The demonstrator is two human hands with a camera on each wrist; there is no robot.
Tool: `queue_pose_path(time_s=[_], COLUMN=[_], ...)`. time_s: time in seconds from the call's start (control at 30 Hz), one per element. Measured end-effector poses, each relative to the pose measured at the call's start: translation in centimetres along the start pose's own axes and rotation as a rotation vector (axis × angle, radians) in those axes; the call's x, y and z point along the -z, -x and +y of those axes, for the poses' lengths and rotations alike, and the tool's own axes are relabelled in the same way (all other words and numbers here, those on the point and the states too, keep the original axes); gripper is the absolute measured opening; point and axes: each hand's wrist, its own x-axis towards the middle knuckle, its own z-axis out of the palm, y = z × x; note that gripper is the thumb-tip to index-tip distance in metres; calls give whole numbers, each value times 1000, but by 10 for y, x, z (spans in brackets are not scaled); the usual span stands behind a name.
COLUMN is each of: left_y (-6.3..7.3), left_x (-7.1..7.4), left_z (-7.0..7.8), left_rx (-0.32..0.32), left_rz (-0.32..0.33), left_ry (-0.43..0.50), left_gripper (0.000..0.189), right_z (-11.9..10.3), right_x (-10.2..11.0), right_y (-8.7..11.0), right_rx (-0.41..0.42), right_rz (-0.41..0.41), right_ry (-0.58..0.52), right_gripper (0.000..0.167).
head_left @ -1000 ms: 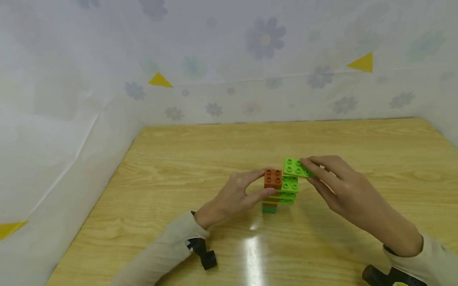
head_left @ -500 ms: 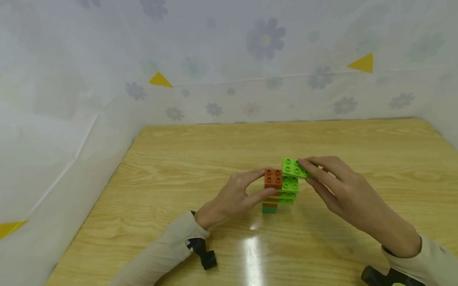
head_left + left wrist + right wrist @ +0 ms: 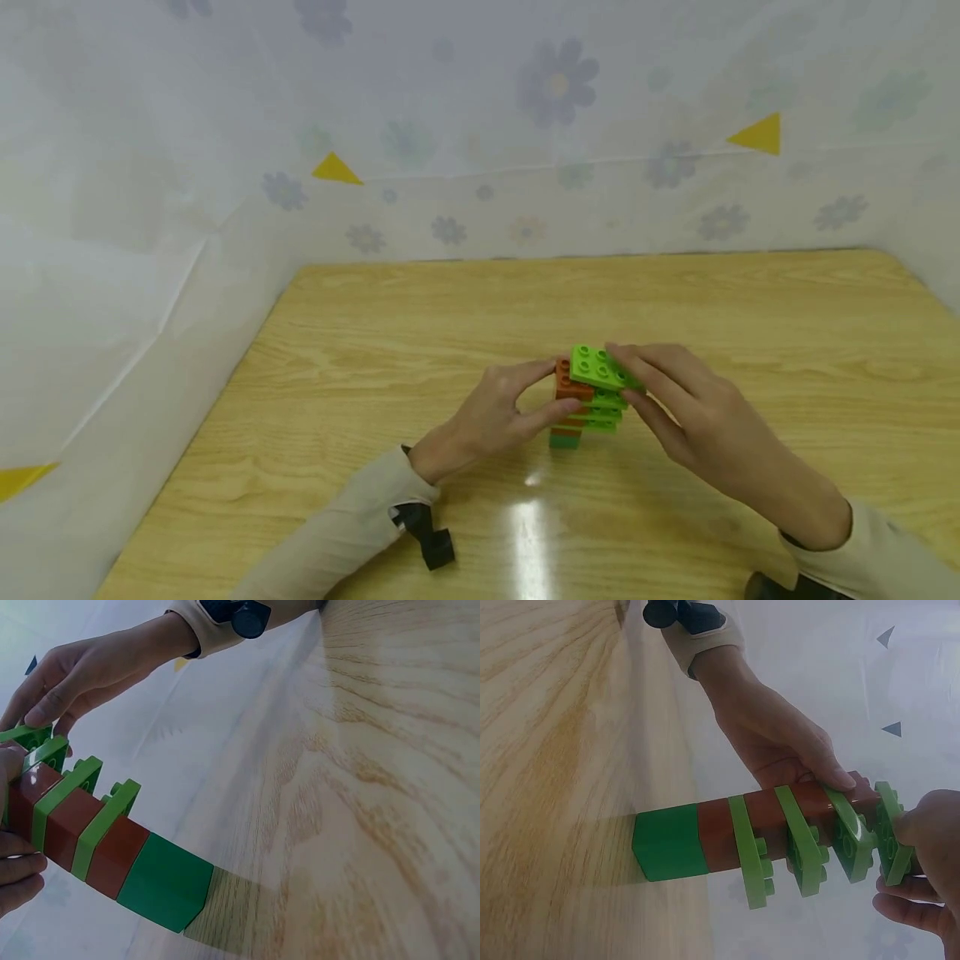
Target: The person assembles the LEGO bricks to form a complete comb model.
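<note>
A tower of building bricks stands upright on the table, with a dark green brick (image 3: 671,841) at its base. Above it, reddish-brown bricks (image 3: 718,834) alternate with flat lime-green plates (image 3: 751,859) that jut out to the right. My left hand (image 3: 495,412) grips the tower near the top, thumb in front and fingers behind. Between thumb and fingers, my right hand (image 3: 701,417) pinches another lime-green plate (image 3: 588,367), slightly tilted over the top brown brick (image 3: 567,392). That plate hides part of the brick's studs; whether the two touch is unclear.
The wooden table (image 3: 390,333) is bounded by a pale flower-print sheet (image 3: 480,133) at the back and sides. Yellow triangles (image 3: 757,135) are on the sheet. Both wrists wear black camera mounts (image 3: 427,533).
My right hand has moved left and slightly nearer with the lime-green plate, from beside the top brown brick to partly over it. My left hand stays on the tower.
</note>
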Motion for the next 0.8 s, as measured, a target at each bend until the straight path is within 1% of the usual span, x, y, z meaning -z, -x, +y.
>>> queue_pose_path(time_s=[0.13,0.3,0.4,0.6,0.8], left_y=[0,1,1,1,1], left_x=[0,1,1,-1,-1], left_z=[0,-1,-1,-4,-2], left_rx=[11,41,44,24,31], left_rz=[-3,-6,0,4,8], left_ry=[-5,8,12,-10,-19], left_gripper=[54,54,55,57,57], right_z=[-1,-1,-2,-4,-5], right_x=[-2,-1,-1,-2,-1], right_y=[2,1,0,0,0], right_rx=[6,-18,-27,-53,-55], right_rz=[-2,-40,-60,-100,-136], right_ry=[-24,-28,-20,-14,11], right_gripper=[41,40,40,40,41])
